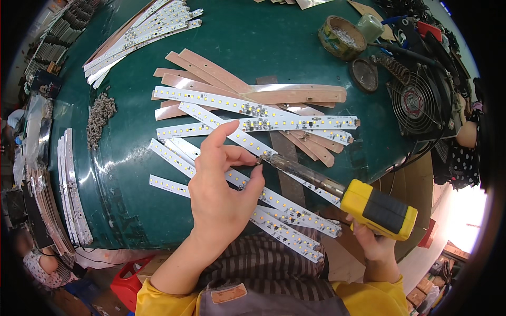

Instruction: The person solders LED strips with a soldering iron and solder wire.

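Note:
My right hand (375, 245) is wrapped round the handle of a yellow-and-black soldering gun (380, 209). Its long metal barrel points left, and the tip meets a white LED strip board (245, 139) in the middle of the table. Right at that tip, my left hand (216, 184) pinches a small metal part (259, 160) between thumb and fingertip; its exact kind is too small to make out. More LED boards (284, 204) lie crossed beneath my left hand and toward my lap. Beyond them, other boards (295, 96) lie with their tan backs up.
A heap of small metal pieces (100, 117) lies at left, near stacked boards (71, 189). More boards (147, 37) fan out at far left. At right stand a tin (342, 38), a round dish (363, 73), a coiled iron holder (395, 68) and a fan (416, 100).

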`<state>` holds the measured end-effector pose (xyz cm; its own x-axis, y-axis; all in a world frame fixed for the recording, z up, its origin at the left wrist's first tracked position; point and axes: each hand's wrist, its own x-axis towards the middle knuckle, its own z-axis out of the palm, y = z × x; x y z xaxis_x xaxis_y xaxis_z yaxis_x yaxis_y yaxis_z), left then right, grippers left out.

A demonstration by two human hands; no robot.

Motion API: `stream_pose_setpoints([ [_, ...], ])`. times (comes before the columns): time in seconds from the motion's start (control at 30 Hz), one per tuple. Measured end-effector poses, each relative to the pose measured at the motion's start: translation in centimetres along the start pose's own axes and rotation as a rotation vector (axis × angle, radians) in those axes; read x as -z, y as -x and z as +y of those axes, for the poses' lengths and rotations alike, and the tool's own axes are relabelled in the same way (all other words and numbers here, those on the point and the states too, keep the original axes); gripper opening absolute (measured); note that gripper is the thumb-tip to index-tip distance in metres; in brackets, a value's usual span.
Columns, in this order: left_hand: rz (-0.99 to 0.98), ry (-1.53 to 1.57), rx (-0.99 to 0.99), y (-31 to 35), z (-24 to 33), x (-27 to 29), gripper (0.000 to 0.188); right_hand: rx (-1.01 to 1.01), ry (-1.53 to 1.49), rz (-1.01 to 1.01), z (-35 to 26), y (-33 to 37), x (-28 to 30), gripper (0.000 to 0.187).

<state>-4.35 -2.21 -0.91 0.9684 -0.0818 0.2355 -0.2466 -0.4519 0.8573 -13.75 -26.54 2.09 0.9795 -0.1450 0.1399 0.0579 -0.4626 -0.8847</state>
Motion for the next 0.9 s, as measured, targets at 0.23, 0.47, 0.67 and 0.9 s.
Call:
stream_pose_setpoints([
  [0.23,-0.006,-0.014,-0.001,0.1,0.0,0.1,0.071,-0.157,-0.102,0.026,0.7,1.6,1.0,0.022],
  [0.47,0.004,-0.11,-0.073,0.1,0.1,0.2,0.07,-0.164,-0.108,0.004,0.8,1.5,1.3,0.025],
  [0.67,0.032,-0.081,0.065,0.2,0.4,0.1,0.066,-0.19,-0.129,-0.06,-0.3,0.7,0.9,0.029],
  [0.9,0.034,-0.176,-0.077,0.1,-0.2,0.2,0.066,-0.213,-0.106,-0.095,-0.2,0.4,0.7,0.029],
])
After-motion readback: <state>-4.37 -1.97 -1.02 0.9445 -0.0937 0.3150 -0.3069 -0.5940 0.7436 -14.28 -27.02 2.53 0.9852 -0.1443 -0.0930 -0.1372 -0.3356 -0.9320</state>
